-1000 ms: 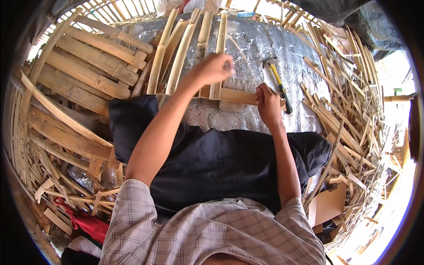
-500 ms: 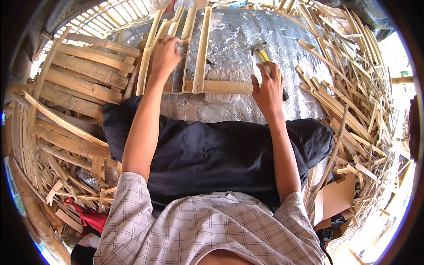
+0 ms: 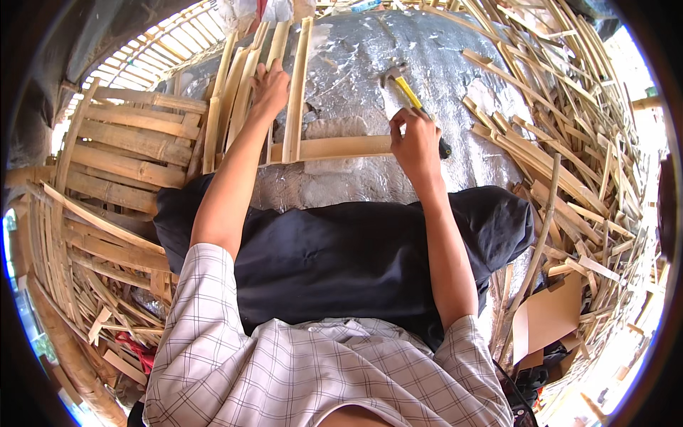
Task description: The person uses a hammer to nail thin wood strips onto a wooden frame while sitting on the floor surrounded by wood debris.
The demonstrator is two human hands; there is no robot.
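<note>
Pale split-bamboo slats lie side by side, pointing away from me, across a bamboo crosspiece. My left hand is closed over one slat, left of the rightmost one, and hides its middle. By the right end of the crosspiece is my right hand, thumb and forefinger curled together in a pinch. Whatever they hold, if anything, is too small to make out. A hammer with a yellow and black handle lies just beyond this hand, which covers part of the handle.
Under the work spreads a worn silvery sheet. Loose bamboo strips are heaped along the right. A woven bamboo panel stands at my left. Cardboard lies near my right side, and dark cloth covers my lap.
The view has shifted, so the slats and hammer appear farther left. My left hand has moved rightward across the slats. My right hand's fingers have gone from spread to pinched.
</note>
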